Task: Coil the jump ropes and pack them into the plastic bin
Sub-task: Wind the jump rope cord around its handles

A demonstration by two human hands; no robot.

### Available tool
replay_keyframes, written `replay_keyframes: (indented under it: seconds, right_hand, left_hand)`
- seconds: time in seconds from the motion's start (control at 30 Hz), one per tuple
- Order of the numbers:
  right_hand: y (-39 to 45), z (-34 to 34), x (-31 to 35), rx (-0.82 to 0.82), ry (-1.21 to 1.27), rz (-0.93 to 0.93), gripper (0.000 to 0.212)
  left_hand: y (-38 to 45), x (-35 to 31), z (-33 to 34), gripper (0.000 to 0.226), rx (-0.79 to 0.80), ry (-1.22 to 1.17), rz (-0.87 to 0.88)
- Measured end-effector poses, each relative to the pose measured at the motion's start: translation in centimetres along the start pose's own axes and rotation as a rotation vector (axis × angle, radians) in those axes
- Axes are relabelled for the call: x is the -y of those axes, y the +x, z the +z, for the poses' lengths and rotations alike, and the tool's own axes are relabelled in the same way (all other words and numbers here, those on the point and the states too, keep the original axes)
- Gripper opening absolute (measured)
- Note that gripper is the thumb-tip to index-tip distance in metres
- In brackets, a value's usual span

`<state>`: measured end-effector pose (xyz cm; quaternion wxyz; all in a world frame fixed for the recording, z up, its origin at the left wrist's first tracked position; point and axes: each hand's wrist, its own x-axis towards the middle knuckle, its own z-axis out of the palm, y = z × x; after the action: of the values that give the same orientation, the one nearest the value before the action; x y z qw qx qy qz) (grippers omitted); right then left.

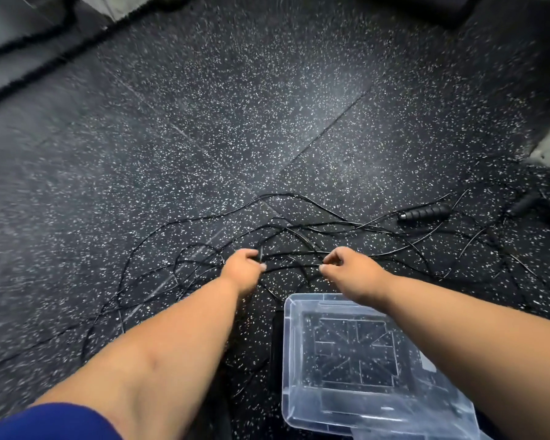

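Head-cam view looking down at a black rubber gym floor w/ white speckles (235, 122). Far left: a loose tangle of thin black jump rope cords (159, 274) sprawls over the floor, loops crossing each other, nothing coiled yet. Left of centre: the left hand (243, 265), fingers curled, pinches a strand of cord. Just beside it, the right hand (346, 265) also pinches cord w/ fingertips; a short stretch runs between the two hands. Below the right forearm: a clear rectangular plastic bin (299, 392) sits on the floor, nothing in it, near the tangle but apart from the hands. Further right: a black ribbed rope handle (426, 212) lies on the floor w/ cord trailing; another dark handle (524, 201) near the right edge is too blurred to detail.

Step in hand, likely: the start, sorting one rope out of the tangle. Next move prob. calls for tracing a strand to a handle and pulling it free before looping it.
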<state>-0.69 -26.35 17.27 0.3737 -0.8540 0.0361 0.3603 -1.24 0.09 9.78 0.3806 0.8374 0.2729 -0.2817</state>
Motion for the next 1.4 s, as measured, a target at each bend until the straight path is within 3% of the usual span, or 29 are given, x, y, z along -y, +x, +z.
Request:
replay_keyframes:
  seconds: [0.1,0.23,0.3,0.4,0.53,0.63,0.7,0.73,0.83,0.93,1.03,1.1,1.17,1.23,1.33,1.4]
  right_hand:
    - [-1.3,-0.1,1.5,-0.053,-0.049,-0.055,0.052]
    - [-3.9,-0.7,3.9,-0.15,-0.015,-0.243,0.096]
    - [-6.1,-1.4,5.2,-0.199,0.014,-0.309,0.086]
    - [-9.4,-3.8,6.9,-0.361,-0.08,-0.37,0.009]
    - [-15.7,-8.2,10.0,-0.365,0.067,-0.465,0.023]
    - [-20.9,-10.8,11.9,-0.327,0.321,-0.564,0.025]
    - [-24.4,-12.3,13.2,-0.19,0.7,-0.619,0.024]
    - [-25.9,-13.0,14.0,-0.063,0.91,-0.612,0.025]
    - [-29.2,-14.7,15.1,0.206,1.244,-0.564,0.032]
    - [-30.8,-15.7,14.0,0.304,1.383,-0.532,0.034]
    - [-32.1,-15.9,12.7,0.37,1.404,-0.517,0.035]
    - [-32.9,-15.5,12.1,0.406,1.414,-0.505,0.035]
    - [-33.7,-15.0,11.6,0.415,1.426,-0.51,0.034]
    - [-34.7,-14.9,11.6,0.4,1.401,-0.542,0.032]
    - [-35.5,-15.6,10.5,0.217,1.294,-0.609,0.03]
    - [-34.7,-15.8,8.7,-0.096,1.066,-0.603,0.033]
  left_hand:
    - [-3.8,-6.4,-2.0,0.033,0.15,0.157,0.236]
    - [-11.0,-13.8,-4.5,0.03,0.183,0.392,0.547]
    - [-14.8,-16.0,-5.7,0.026,0.145,0.384,0.638]
    - [-19.8,-17.1,-7.4,0.017,0.08,0.228,0.706]
    - [-24.9,-16.0,-8.5,0.022,0.028,0.081,0.691]
    - [-27.8,-14.8,-7.6,0.063,0.144,0.059,0.621]
    - [-29.4,-15.0,-5.8,0.085,0.213,0.091,0.627]
    - [-29.9,-15.5,-4.6,0.083,0.232,0.075,0.634]
    - [-31.3,-17.0,-1.5,0.038,0.319,-0.033,0.712]
    - [-32.4,-17.2,0.7,0.018,0.125,-0.034,0.754]
    - [-33.4,-17.3,0.6,0.046,-0.321,-0.078,0.672]
    - [-34.6,-17.7,0.1,0.049,-0.319,-0.085,0.673]
    - [-35.7,-17.9,0.5,0.042,-0.129,-0.023,0.817]
    - [-37.5,-17.9,1.5,0.012,0.064,0.006,0.86]
    - [-38.9,-18.0,2.1,0.051,0.139,-0.193,0.777]
    - [-39.9,-19.3,1.0,0.057,0.095,-0.361,0.757]
